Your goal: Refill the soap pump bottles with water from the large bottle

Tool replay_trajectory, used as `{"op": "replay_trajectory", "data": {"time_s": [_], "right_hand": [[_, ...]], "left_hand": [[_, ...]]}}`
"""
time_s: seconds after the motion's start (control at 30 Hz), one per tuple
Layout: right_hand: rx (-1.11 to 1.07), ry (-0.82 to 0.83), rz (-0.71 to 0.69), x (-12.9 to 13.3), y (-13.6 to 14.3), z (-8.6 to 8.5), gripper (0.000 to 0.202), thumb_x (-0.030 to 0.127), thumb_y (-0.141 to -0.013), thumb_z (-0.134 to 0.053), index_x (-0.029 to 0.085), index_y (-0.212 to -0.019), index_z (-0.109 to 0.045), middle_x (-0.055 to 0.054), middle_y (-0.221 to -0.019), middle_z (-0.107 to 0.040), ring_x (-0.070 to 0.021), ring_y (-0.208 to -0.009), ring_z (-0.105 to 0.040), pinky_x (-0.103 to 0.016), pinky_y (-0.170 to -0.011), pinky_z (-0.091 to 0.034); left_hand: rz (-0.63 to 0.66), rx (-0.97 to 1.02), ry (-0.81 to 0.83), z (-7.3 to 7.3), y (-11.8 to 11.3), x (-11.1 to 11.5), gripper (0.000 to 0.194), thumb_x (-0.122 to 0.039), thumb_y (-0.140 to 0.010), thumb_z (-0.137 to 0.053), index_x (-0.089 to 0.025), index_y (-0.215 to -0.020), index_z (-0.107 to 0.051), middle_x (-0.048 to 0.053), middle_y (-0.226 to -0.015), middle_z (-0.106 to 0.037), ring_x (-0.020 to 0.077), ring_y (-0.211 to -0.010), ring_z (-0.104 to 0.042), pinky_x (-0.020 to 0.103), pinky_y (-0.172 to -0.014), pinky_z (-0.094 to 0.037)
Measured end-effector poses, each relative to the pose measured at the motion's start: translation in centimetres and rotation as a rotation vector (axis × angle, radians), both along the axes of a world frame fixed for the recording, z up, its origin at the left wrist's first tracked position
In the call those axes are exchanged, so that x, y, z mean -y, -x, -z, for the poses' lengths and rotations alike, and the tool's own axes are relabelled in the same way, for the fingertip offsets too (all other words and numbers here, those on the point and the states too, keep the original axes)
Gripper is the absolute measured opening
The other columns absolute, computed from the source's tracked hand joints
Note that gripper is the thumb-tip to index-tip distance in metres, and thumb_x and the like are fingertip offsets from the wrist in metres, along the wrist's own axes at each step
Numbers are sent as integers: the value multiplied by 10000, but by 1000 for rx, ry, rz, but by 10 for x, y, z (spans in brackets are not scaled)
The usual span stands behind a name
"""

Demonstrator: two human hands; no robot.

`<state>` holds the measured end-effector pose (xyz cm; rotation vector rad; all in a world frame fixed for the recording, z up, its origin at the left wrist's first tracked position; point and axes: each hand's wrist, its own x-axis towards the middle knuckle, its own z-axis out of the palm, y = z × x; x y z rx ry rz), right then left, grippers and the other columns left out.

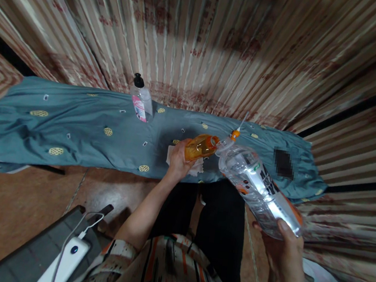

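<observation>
Over the middle of the teal cloth, my left hand [179, 160] is closed around a small orange bottle [201, 148], tilted with its open mouth to the right. My right hand [283, 244] grips the base of a large clear bottle [259, 186] with a silver and orange label. The large bottle's neck points up and left, and its mouth meets or nearly meets the small bottle's mouth. Whether liquid passes between them cannot be made out. An orange cap with a thin tube [235, 134] is just behind the necks. A whitish cloth [195, 167] lies beneath my left hand.
A clear pump bottle [142, 103] with a black top and pink label stands at the back of the teal cloth [81, 139]. A blurred dark object [284, 163] lies at the right. A white power bank [67, 256] with a cable rests on a grey surface, lower left. Pleated curtains hang behind.
</observation>
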<state>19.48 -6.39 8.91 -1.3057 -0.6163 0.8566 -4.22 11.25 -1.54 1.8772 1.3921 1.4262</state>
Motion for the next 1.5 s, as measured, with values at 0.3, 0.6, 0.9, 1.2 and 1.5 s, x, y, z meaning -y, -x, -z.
{"op": "replay_trajectory", "data": {"time_s": [0.3,0.6,0.9,1.2,1.5], "right_hand": [[28,9,-2,1,0,-1,536,356,-648,-821,262,-1161,-696,-67,-1106,-629,-199,-796,-624,-227,-445,-569],[52,15,10,2,-8,5,531,328,-646,-806,257,-1158,-686,-67,-1073,-641,-198,-746,-640,-246,-433,-565],[45,7,7,1,-5,3,531,348,-641,-825,251,-1146,-692,-59,-1054,-648,-198,-742,-634,-253,-432,-567],[77,-4,-15,2,-1,0,492,348,-693,-794,257,-1164,-689,-55,-1077,-640,-194,-774,-623,-239,-453,-555],[82,-5,-25,1,-1,-1,467,327,-686,-779,250,-1135,-677,-69,-1085,-641,-199,-753,-622,-249,-445,-543]], "left_hand": [[14,-2,-14,1,0,-2,612,-379,-741,-760,-191,-1252,-480,116,-1202,-656,291,-1115,-645,456,-987,-522],[1,-6,-16,5,0,-2,650,-332,-718,-776,-195,-1270,-461,103,-1207,-648,283,-1126,-634,447,-992,-519],[5,8,2,4,-1,-2,650,-301,-701,-780,-217,-1264,-466,105,-1227,-647,290,-1135,-636,456,-997,-516],[8,17,17,5,-1,-2,659,-311,-705,-782,-199,-1274,-468,110,-1226,-644,291,-1151,-628,459,-1000,-515],[0,3,23,3,0,-2,659,-322,-703,-783,-206,-1268,-464,107,-1214,-652,295,-1138,-639,457,-996,-520]]}}
